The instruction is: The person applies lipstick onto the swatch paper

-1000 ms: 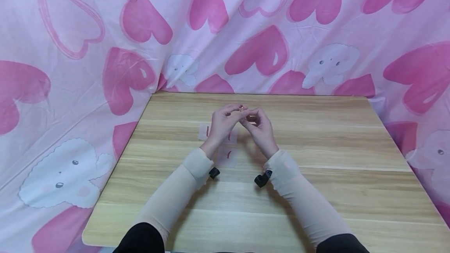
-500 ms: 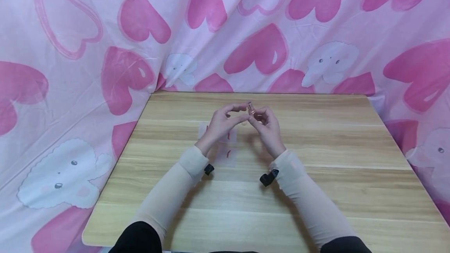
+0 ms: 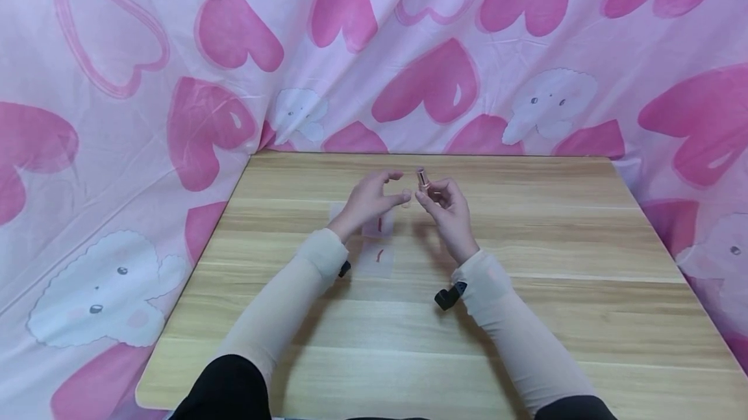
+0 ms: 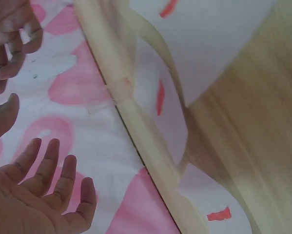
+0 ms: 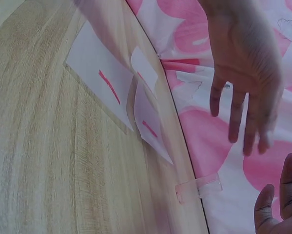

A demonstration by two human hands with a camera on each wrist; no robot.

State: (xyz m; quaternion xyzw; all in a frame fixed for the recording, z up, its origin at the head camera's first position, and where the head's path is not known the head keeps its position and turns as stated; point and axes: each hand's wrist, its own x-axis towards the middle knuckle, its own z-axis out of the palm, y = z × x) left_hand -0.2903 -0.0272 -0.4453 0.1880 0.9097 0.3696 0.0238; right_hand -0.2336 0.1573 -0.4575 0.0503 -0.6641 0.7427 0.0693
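My right hand [image 3: 452, 215] pinches a small rose-gold lipstick tube [image 3: 423, 178] between thumb and fingers, above the far middle of the table. It points up with a slight tilt. To its left, apart from the tube, my left hand [image 3: 369, 202] has its fingers spread and holds nothing. Its loose fingers show in the left wrist view too [image 4: 33, 195]. A clear, pinkish cylinder-like piece [image 5: 199, 189] stands on the table near the far edge, close to the hands. The tube itself is out of both wrist views.
Several white paper slips, such as one [image 3: 376, 258] below my left hand, lie on the wooden table [image 3: 555, 245], each with a short red stroke. A pink heart-print cloth [image 3: 426, 82] hangs behind the table. Both wrists carry small black cameras [image 3: 450, 295].
Both hands were together at the lipstick tube. My left fingers have come off it and drawn left, while my right hand has moved slightly right with the tube, which now shows more fully.
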